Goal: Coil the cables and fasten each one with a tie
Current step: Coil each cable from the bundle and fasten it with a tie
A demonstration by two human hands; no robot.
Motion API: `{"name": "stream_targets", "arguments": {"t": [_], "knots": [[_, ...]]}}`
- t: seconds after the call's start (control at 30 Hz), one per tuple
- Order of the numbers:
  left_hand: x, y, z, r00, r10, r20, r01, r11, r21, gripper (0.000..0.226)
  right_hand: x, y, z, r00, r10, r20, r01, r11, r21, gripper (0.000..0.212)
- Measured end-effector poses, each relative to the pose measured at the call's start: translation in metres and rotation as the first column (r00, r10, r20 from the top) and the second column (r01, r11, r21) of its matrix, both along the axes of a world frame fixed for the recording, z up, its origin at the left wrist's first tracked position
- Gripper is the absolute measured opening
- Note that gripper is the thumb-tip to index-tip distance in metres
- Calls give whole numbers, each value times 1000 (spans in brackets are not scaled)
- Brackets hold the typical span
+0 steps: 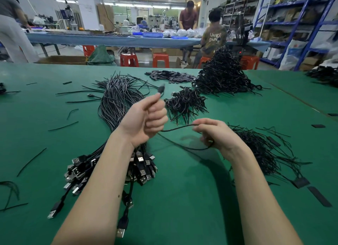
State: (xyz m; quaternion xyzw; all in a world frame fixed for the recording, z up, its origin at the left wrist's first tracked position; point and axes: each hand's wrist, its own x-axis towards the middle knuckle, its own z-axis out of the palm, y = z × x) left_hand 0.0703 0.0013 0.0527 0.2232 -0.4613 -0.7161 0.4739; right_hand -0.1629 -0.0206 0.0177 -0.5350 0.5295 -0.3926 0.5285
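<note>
A thin black cable (178, 128) runs between my two hands above the green table (182, 199). My left hand (146, 118) grips one end of it, and the blurred plug (161, 89) sticks up past my thumb. My right hand (217, 135) pinches the cable further along, and a loop of it hangs under my fingers. A thick bundle of uncoiled USB cables (117, 105) lies under my left forearm, plugs towards me. Black wire ties (263, 149) lie in a loose heap to the right of my right hand.
A small pile of coiled, tied cables (184, 103) sits beyond my hands, with a tall heap of them (223, 74) behind it. Flat black pieces (170, 75) lie at the far middle. Stray ties are scattered on the left. People work at a far bench (109, 39).
</note>
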Motion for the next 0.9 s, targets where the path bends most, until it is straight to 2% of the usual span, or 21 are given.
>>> {"name": "stream_targets", "arguments": {"t": [0.03,0.1,0.17,0.23,0.27,0.3,0.33,0.43,0.57,0.63,0.67,0.73,0.77,0.83,0.9], "knots": [[-1,2,1,986,-20,166,28,999,-44,47,1,-1,2,996,-88,12,88,996,-29,14],[-10,4,0,879,-43,475,84,994,-65,52,8,-1,7,980,-192,45,196,973,-124,21],[-23,-1,-3,771,-17,636,60,997,-46,58,18,3,13,969,-241,63,249,933,-260,23],[-35,-8,-9,681,158,715,-73,986,-148,52,25,7,22,973,-188,137,221,930,-294,21],[-39,-11,-13,652,277,706,-162,960,-226,48,27,10,28,971,-100,218,154,956,-248,21],[-41,-14,-16,660,373,652,-255,928,-273,46,27,12,32,952,26,305,34,981,-191,21],[-42,-16,-19,709,423,565,-335,906,-258,46,27,15,35,916,168,364,-121,982,-148,21],[-48,-17,-19,872,401,279,-398,915,-73,50,20,23,33,790,471,394,-495,868,-43,15],[-46,-15,-14,920,387,-53,-380,918,110,54,7,29,20,669,596,445,-701,704,111,9],[-38,-14,-10,910,331,-249,-293,939,177,54,4,29,16,692,633,347,-715,668,207,12],[-33,-12,-7,903,283,-323,-233,955,185,54,4,28,14,730,637,247,-683,685,252,14],[-26,-7,-4,901,189,-391,-128,976,177,53,6,24,9,820,570,57,-556,767,322,17],[-23,-5,-3,916,145,-374,-89,983,163,52,7,20,6,865,501,28,-481,812,331,16],[-20,0,-2,967,98,-233,-69,989,128,48,9,13,4,934,306,184,-350,883,311,16],[-17,3,-2,997,79,-6,-79,995,54,48,8,7,5,912,96,399,-220,936,276,20]]}}
